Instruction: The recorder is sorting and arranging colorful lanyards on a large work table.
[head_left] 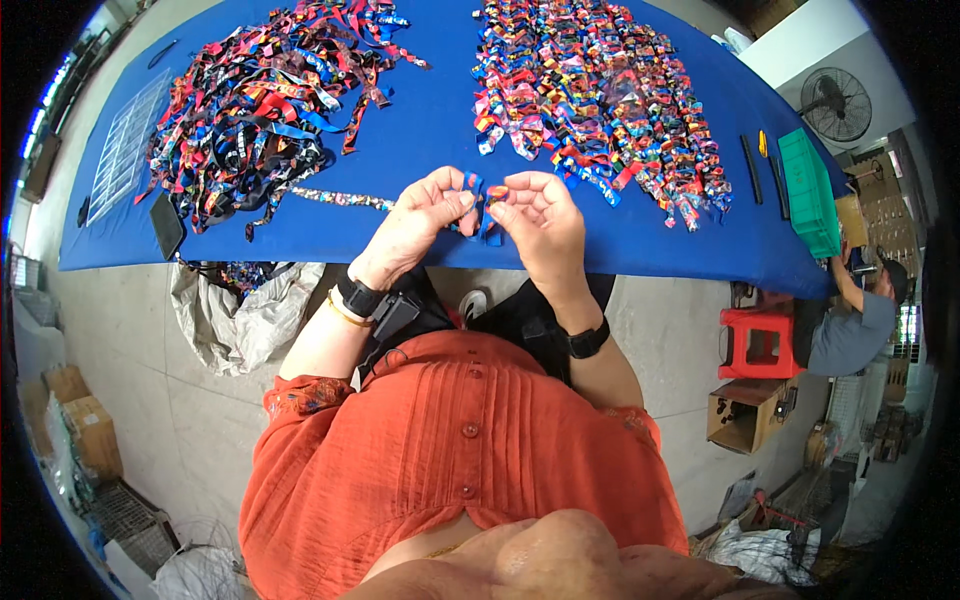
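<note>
Both my hands meet above the near edge of the blue-covered table (400, 120). Between them is a blue printed lanyard strap (480, 212) with red and yellow on it. My left hand (420, 220) is closed, pinching the strap between thumb and fingers. Opposite it, my right hand (547, 222) pinches a red-and-yellow part of the strap, its fingers curled. Part of the strap hangs below the fingertips; how it is folded is hidden. A multicoloured strap (345, 199) runs from a tangled pile of lanyards (270, 110) toward my left wrist.
Rows of bundled lanyards (600, 90) cover the table's far right. A white wire rack (125, 150) and a dark flat piece (167, 228) lie leftward. A green crate (806, 190) sits at the right edge, near a red stool (757, 343) and another person (855, 330). A white sack (235, 325) stands below.
</note>
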